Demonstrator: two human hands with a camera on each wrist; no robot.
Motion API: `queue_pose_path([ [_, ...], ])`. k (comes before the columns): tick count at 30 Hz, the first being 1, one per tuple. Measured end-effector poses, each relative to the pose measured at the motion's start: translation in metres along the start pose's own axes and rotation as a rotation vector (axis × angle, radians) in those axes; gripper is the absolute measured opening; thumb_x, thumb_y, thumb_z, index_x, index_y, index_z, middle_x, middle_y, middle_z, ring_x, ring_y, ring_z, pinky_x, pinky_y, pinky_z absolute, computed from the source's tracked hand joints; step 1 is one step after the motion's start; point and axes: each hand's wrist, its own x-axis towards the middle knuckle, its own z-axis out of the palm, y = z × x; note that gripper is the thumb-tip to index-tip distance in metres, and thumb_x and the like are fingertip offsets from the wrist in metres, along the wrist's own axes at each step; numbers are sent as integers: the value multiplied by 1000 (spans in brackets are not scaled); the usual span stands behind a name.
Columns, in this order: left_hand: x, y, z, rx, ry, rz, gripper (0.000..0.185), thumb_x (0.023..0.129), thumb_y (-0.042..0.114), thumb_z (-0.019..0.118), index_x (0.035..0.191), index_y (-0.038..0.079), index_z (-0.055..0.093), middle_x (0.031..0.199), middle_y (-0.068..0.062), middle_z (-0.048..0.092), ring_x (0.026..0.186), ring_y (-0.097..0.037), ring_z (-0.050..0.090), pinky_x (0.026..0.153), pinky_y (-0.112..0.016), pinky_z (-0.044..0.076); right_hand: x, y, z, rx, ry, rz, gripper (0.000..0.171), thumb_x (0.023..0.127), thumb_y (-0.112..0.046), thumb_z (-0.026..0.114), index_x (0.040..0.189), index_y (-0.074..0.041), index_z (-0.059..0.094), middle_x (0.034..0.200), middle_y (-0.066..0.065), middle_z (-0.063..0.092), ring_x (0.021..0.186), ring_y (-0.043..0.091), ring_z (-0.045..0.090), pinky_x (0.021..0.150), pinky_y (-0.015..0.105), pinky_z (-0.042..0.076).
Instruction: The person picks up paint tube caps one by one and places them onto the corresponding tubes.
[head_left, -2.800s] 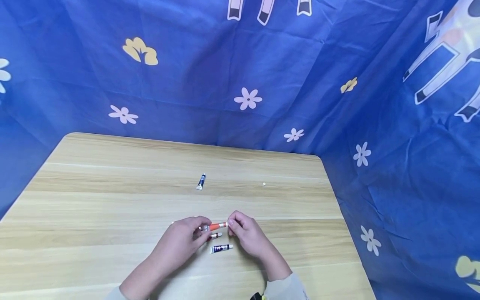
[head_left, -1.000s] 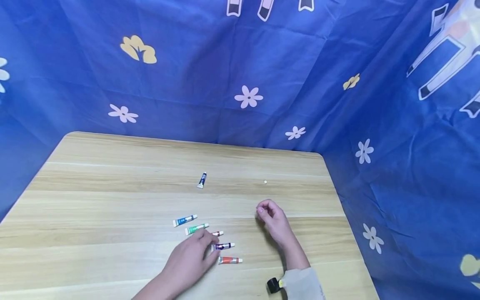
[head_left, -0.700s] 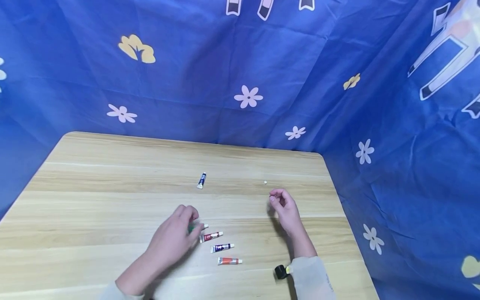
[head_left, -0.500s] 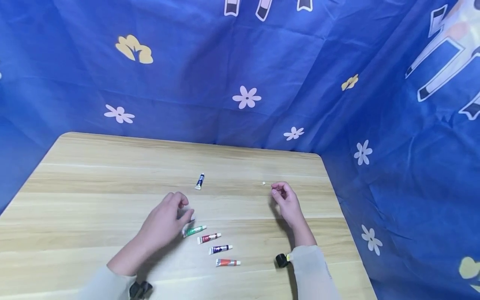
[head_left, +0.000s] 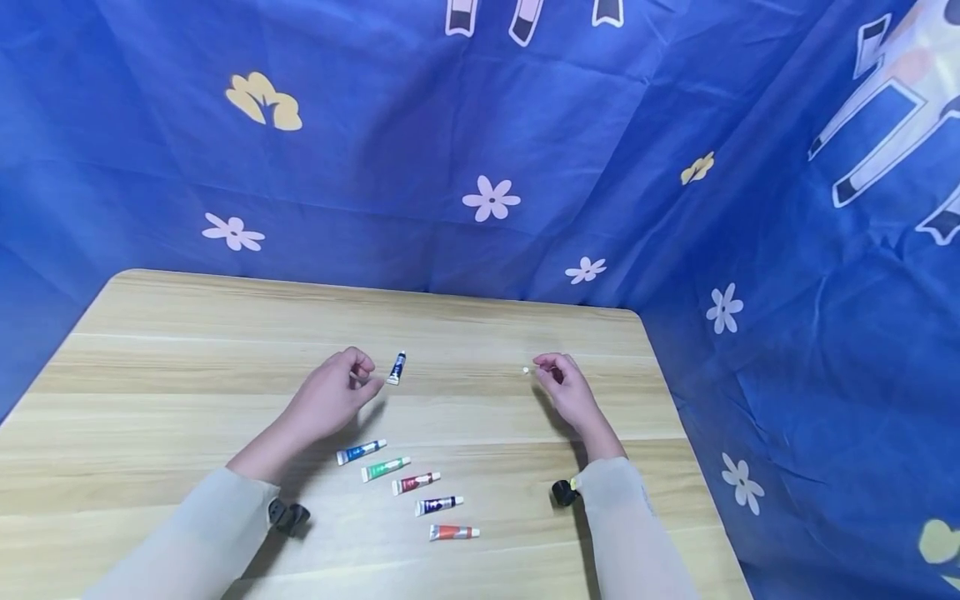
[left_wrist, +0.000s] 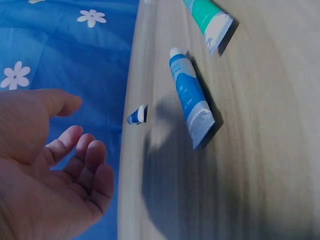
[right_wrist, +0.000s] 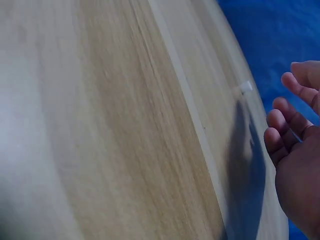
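My left hand point(head_left: 326, 396) hovers beside a small dark blue paint tube point(head_left: 397, 367) far back on the table, its loosely bent fingers holding nothing. That tube point(left_wrist: 136, 116) appears small beyond the fingers in the left wrist view. Farther right, my right hand point(head_left: 568, 396) is just beside a tiny white cap point(head_left: 526, 370). The right wrist view shows a gap between this cap point(right_wrist: 246, 87) and the relaxed fingers. Nearer me lies a slanting row of paint tubes: blue point(head_left: 362, 452), green point(head_left: 386, 469), red point(head_left: 416, 483), purple point(head_left: 439, 505) and orange point(head_left: 454, 532).
The wooden table point(head_left: 225, 333) has rounded far corners. A blue cloth point(head_left: 390, 150) with flowers and animal legs hangs behind it and along the right side. Black wrist cameras, such as the left one point(head_left: 288, 517), stick out from both sleeves.
The orange tube, earlier held between both hands, now lies at the row's near end. My left hand has moved forward to the dark blue tube, my right hand forward and right to the cap.
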Motion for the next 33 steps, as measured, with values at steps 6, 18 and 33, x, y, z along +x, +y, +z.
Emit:
queue_pose_path([
  [6,15,-1,6,-33,-36,-42,29,102,25,74,118,3,63,110,-10,71,97,-22,67,89,-38,54,7,8,1,-55,-52,31,26,112,-15,59,135,-13,70,125,11,58,116,22,57,105,37,47],
  [18,37,0,23,-24,-36,-80,25,102,23,73,113,4,62,110,-13,71,97,-27,66,94,-48,54,23,18,-1,-225,-126,-51,31,111,-18,64,141,-17,71,122,11,62,107,19,57,97,36,48],
  [33,50,-7,30,30,-80,-143,32,102,31,75,106,5,57,95,-7,62,87,-25,60,82,-39,49,30,19,3,-297,-120,-14,28,109,-23,68,136,-22,76,111,6,58,94,17,51,83,31,45],
])
